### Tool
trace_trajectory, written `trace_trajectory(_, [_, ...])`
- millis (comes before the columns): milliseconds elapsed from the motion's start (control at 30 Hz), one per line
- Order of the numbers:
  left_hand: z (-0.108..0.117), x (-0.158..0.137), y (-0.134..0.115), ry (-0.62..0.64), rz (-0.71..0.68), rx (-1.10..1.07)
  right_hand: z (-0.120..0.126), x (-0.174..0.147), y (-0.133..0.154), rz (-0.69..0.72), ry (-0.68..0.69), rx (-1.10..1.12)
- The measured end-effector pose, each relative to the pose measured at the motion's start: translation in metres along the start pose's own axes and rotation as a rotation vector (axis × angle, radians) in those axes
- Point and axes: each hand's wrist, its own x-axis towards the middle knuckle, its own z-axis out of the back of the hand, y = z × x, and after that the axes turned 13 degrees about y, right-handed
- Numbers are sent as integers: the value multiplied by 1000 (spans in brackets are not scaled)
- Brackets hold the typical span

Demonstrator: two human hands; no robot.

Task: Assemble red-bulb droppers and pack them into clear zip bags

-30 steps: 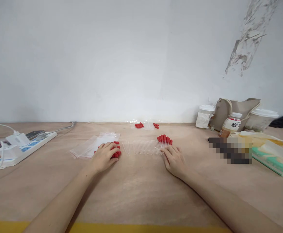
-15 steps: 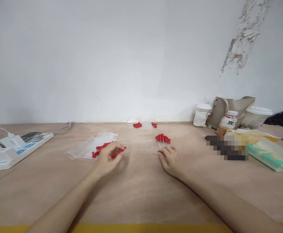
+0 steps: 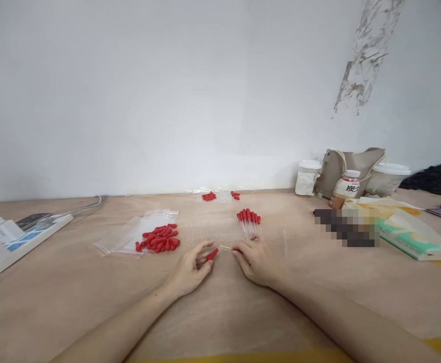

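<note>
Between its fingertips my left hand (image 3: 193, 267) pinches a red rubber dropper bulb (image 3: 212, 254). Opposite it, my right hand (image 3: 256, 259) is closed on a thin glass dropper tube (image 3: 226, 247) whose end points left at the bulb, a small gap apart. Left of my left hand lies a pile of red bulbs (image 3: 162, 239), partly over clear plastic bags (image 3: 129, 234). Behind my hands runs a row of bare glass tubes (image 3: 218, 230). Several droppers with red bulbs fitted (image 3: 248, 217) lie just beyond my right hand. A single tube (image 3: 285, 243) rests right of it.
Near the wall lie bags with red bulbs (image 3: 208, 196). On the left is a power strip (image 3: 27, 244) with chargers and a phone (image 3: 35, 221). To the right stand cups (image 3: 308, 179), a bottle (image 3: 344, 190), a bag (image 3: 356, 164) and a green tissue pack (image 3: 417, 234).
My left hand has come away from the bulb pile, moving right and nearer with one bulb. My right hand has shifted slightly left and nearer with the tube. The view has turned slightly.
</note>
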Motion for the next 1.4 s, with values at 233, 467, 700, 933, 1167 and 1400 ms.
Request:
trace_trajectory(233, [2, 1, -2, 67, -20, 137, -4, 0, 3, 23, 23, 23])
trace_trajectory(467, [1, 3, -8, 40, 50, 204, -7, 1, -1, 53, 89, 93])
trace_trajectory(700, [0, -1, -12, 113, 11, 300, -3, 2, -7, 99, 176, 148])
trace_trajectory(933, [-2, -2, -15, 92, 16, 480, -6, 2, -4, 106, 118, 12])
trace_trajectory(1167, [-4, -2, -15, 108, -54, 559, -9, 7, 12, 110, 194, -7])
trace_trajectory(1400, [0, -2, -13, -18, 53, 462, 58, -22, -28, -579, 246, -371])
